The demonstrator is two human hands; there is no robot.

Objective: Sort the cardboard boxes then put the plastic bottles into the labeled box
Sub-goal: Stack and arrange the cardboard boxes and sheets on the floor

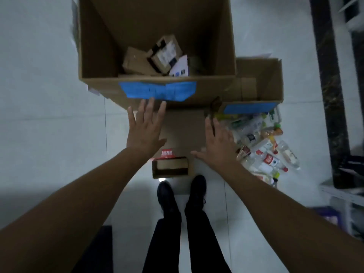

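A tall open cardboard box (102, 56) with a blue label (157, 91) on its near wall stands ahead; several small cardboard boxes (153, 56) lie at its bottom. To its right stands a lower open box (275, 79) with its own blue label (250, 107). A heap of plastic bottles (264, 146) lies on the floor in front of that box. My left hand (144, 127) is spread flat, fingertips just below the big box's label. My right hand (216, 144) is spread too, beside the bottles. Both hold nothing. A small open carton (170, 167) sits on the floor between my hands.
A flat cardboard sheet (185, 127) lies under my hands on the white tiled floor (49, 134). My two black shoes (183, 198) stand just behind the carton. A dark pillar (331, 95) and shelving (346, 194) run along the right side.
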